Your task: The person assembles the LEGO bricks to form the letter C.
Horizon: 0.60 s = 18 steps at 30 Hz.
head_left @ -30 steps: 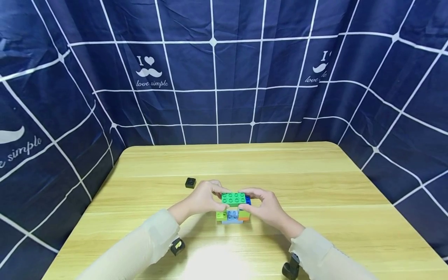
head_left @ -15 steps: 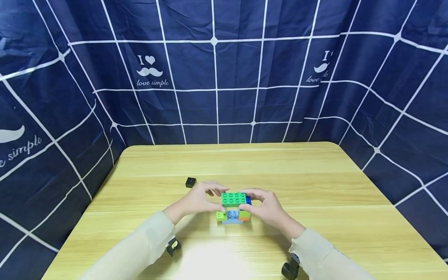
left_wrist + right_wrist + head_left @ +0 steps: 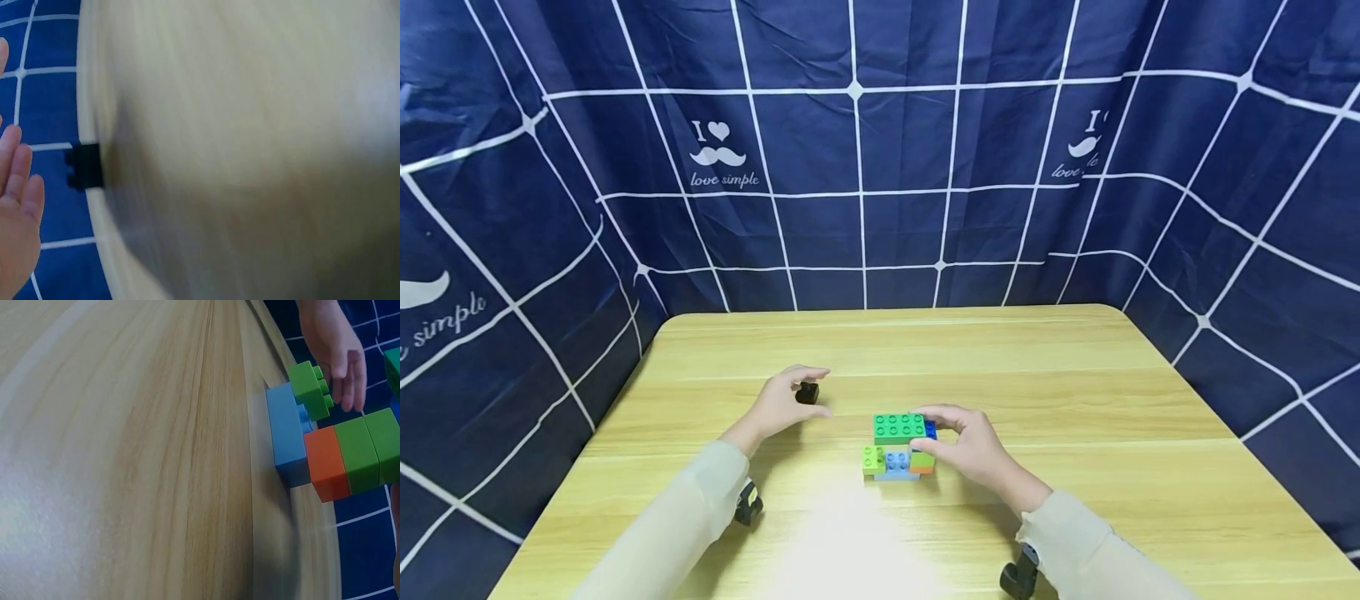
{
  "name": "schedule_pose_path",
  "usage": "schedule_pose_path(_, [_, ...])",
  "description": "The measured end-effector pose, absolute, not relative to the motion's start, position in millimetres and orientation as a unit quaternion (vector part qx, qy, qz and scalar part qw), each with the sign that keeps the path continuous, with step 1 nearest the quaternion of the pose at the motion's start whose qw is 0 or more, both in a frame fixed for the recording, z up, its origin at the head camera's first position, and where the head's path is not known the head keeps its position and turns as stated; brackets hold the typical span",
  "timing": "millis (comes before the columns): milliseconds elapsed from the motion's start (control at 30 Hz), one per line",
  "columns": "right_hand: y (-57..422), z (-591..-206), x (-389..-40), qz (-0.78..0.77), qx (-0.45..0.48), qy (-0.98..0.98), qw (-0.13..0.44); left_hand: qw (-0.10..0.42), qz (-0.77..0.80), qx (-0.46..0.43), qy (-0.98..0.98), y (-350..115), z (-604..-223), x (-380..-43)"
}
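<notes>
A stack of toy building bricks stands on the table in front of me. A light blue brick (image 3: 286, 434) lies at its base, with a lime green brick (image 3: 309, 390) on one end. Orange (image 3: 327, 464) and green layers rise at the other end. On top sits a long green brick (image 3: 899, 427) beside a dark blue one (image 3: 931, 429). My right hand (image 3: 970, 446) grips the upper right end between thumb and fingers. Around a black brick (image 3: 807, 393), my left hand (image 3: 778, 404) spreads thumb and fingers; the left wrist view shows a gap between them and this brick (image 3: 86, 166).
The wooden table (image 3: 1060, 375) has dark blue curtains (image 3: 895, 142) with white lines behind it and at both sides. Black wrist cameras hang under the left sleeve (image 3: 688, 508) and the right sleeve (image 3: 1097, 542). Glare brightens the near part of the table.
My left hand has let go of the green brick and moved left to the black brick, its fingers spread. The right hand keeps its grip on the stack, which stays in place.
</notes>
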State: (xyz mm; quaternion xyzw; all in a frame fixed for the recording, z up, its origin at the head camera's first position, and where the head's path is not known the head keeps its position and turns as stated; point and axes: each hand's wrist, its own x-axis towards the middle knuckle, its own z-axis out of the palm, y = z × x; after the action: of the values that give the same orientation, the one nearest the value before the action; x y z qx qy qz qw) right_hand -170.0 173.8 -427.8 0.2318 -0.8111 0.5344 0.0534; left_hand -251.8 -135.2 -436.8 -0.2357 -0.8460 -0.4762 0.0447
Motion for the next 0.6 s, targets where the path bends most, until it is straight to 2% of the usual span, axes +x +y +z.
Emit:
schedule_pose_path(133, [174,-428,-170,0.532,0.231,-0.813,0.054,0.048,-0.448,-0.204,-0.869,-143,-443,-257])
schedule_pose_path(367, [173,-428,-169,0.527,0.231,-0.816,0.055,0.004,-0.41,-0.173,-0.895,-152,-448,-263])
schedule_pose_path(600, [173,-428,-169,0.528,0.233,-0.815,0.058,-0.013,-0.403,-0.152,-0.902,-153,-451,-269])
